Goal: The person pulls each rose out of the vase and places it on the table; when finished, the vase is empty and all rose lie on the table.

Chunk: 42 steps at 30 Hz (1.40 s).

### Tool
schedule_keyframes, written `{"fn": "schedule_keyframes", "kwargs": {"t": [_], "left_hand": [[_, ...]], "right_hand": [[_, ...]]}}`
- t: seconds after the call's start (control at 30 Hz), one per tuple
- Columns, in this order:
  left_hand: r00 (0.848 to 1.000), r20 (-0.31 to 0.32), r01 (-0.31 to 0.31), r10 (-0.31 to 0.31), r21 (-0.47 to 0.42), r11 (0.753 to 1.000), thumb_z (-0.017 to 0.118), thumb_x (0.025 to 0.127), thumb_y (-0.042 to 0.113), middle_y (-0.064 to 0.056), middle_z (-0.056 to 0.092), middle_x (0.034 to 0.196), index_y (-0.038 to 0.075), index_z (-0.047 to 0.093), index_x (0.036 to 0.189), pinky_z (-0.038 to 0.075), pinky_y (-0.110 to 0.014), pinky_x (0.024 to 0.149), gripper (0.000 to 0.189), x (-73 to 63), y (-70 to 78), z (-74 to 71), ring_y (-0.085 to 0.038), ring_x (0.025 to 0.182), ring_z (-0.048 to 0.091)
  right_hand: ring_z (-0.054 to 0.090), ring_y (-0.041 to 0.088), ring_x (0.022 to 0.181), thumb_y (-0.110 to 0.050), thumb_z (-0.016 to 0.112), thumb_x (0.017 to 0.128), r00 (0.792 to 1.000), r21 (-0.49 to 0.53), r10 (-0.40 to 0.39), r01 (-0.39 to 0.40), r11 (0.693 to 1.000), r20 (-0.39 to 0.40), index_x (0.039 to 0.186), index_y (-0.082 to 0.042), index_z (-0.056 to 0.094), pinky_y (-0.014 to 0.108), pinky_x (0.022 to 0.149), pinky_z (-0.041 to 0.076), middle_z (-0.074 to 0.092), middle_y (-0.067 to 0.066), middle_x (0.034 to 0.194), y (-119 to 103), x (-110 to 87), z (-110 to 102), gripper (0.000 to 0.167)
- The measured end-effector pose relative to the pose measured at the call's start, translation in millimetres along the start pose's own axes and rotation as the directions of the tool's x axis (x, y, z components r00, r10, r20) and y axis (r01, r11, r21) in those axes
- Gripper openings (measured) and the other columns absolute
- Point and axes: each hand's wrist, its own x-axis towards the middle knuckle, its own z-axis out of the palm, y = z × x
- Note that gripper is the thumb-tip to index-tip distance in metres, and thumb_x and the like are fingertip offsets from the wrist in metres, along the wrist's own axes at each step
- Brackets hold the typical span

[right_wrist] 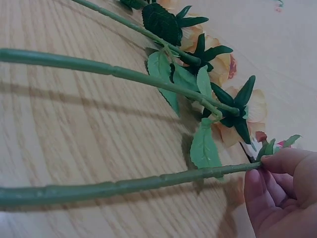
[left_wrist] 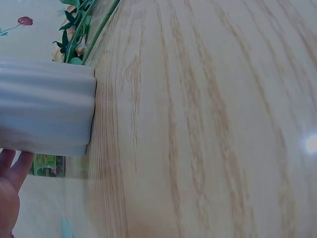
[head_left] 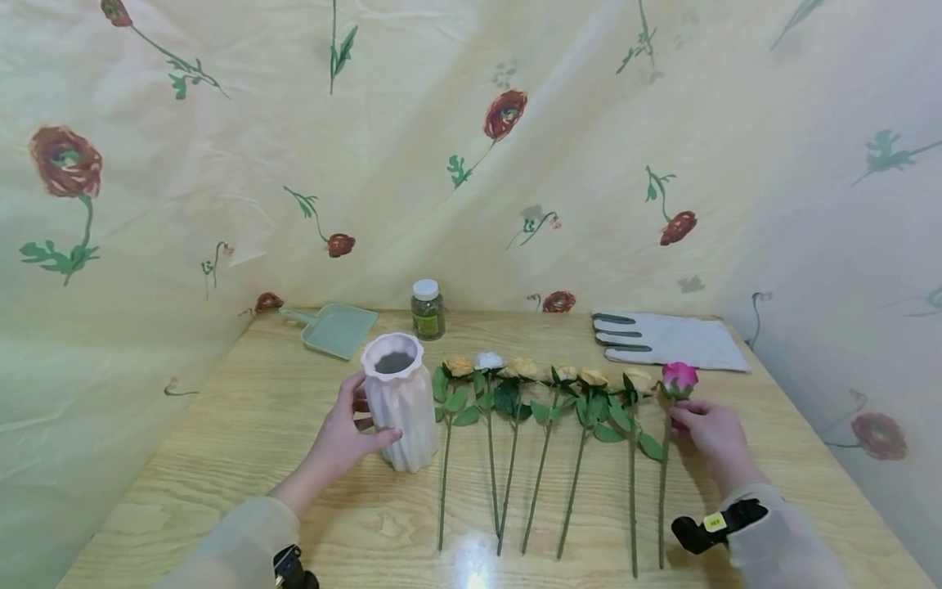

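Observation:
A pale pink fluted vase (head_left: 403, 409) with a scalloped rim stands upright on the table, and my left hand (head_left: 355, 427) grips its side, thumb across the front. In the left wrist view the vase (left_wrist: 47, 106) fills the left, with fingertips (left_wrist: 20, 166) against its wall. At the right end of a row of roses, my right hand (head_left: 710, 429) pinches the stem of a pink rose (head_left: 679, 380) just under its bloom. The right wrist view shows thumb and fingers on that green stem (right_wrist: 148, 182). Beside it lie several yellow-orange roses (head_left: 521, 368) and a white rose (head_left: 489, 361).
Behind the vase stand a white-capped jar (head_left: 428, 311) and, further left, a light green dustpan (head_left: 338, 329). A white glove with dark-edged fingers (head_left: 680, 339) lies at the back right of the wooden table (head_left: 243, 425). Flower-printed cloth (head_left: 412, 164) hangs behind and at both sides.

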Motion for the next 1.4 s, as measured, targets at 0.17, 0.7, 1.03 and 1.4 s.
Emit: {"fn": "schedule_keyframes", "kwargs": {"t": [0.17, 0.7, 1.03, 1.4], "left_hand": [[1.000, -0.005, 0.006, -0.006, -0.005, 1.000, 0.080, 0.072, 0.009, -0.017, 0.044, 0.116, 0.011, 0.025, 0.141, 0.047, -0.045, 0.090, 0.089, 1.1, -0.5, -1.7, -0.031, 0.102, 0.050], [1.000, -0.007, -0.009, 0.009, -0.022, 1.000, 0.081, 0.071, 0.010, -0.018, 0.045, 0.118, 0.010, 0.026, 0.140, 0.047, -0.044, 0.090, 0.088, 3.7, -3.3, -0.5, -0.031, 0.103, 0.049], [1.000, 0.022, -0.015, 0.016, -0.041, 0.999, 0.080, 0.072, 0.009, -0.018, 0.043, 0.122, 0.012, 0.023, 0.141, 0.045, -0.047, 0.092, 0.090, 7.3, -1.4, 0.2, -0.032, 0.107, 0.048], [0.980, -0.031, -0.195, 0.197, 0.071, 0.978, 0.056, 0.094, 0.010, -0.024, 0.048, 0.123, 0.005, 0.021, 0.143, 0.047, -0.039, 0.086, 0.060, 40.8, -0.2, -46.0, -0.037, 0.108, 0.050]], "right_hand": [[0.057, 0.003, 0.069, -0.018, 0.054, 0.094, 1.000, -0.008, -0.008, 0.008, 1.000, -0.001, 0.124, 0.012, 0.049, 0.016, 0.056, 0.047, 0.054, 0.025, 0.116, 0.6, 1.5, 2.8, 0.043], [0.058, 0.003, 0.069, -0.017, 0.056, 0.093, 0.998, -0.094, -0.067, 0.068, 0.993, 0.018, 0.120, 0.016, 0.051, 0.019, 0.059, 0.050, 0.054, 0.031, 0.115, 10.1, 10.4, 3.8, 0.043], [0.060, 0.005, 0.075, -0.036, 0.053, 0.094, 0.997, -0.134, -0.062, 0.067, 0.989, 0.041, 0.126, 0.011, 0.049, 0.032, 0.076, 0.048, 0.066, 0.012, 0.098, 11.7, 5.0, -11.4, 0.057], [0.058, 0.035, 0.097, -0.044, 0.045, 0.096, 0.972, -0.179, -0.232, 0.235, 0.955, 0.042, 0.131, 0.011, 0.043, 0.045, 0.079, 0.050, 0.051, 0.031, 0.121, -18.3, 1.2, -29.7, 0.065]]}}
